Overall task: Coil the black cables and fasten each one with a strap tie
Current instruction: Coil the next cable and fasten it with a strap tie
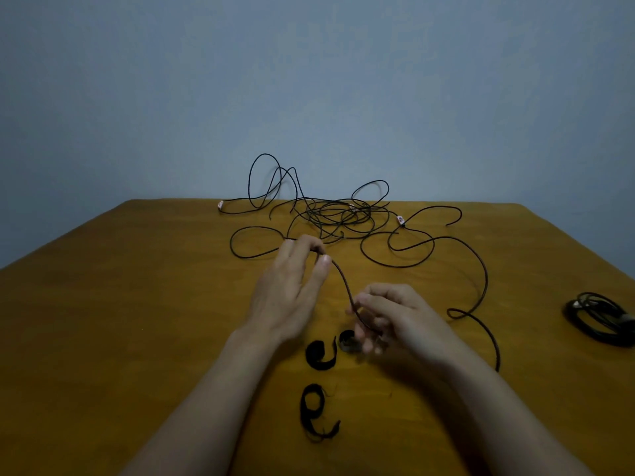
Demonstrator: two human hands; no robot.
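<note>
Curled strap ties [318,412] lie nearest on the wooden table [137,304] as a person works a black cable [343,283], likely light, limp and springy, best taken near its end. The left hand [292,290], reaching forward, pinches it at the fingertips. The right hand [395,314], fingers curled, grips it closer in. The tangle [336,214] sprawls beyond.

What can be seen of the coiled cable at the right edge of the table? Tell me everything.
The coiled cable is thin and black, wound into several loose oval loops. It lies flat on the brown wooden table near its right edge, and the picture's border cuts it off partly. A band seems to cross its right side, but it is too dim to be sure. Nothing but the table touches it.
</note>
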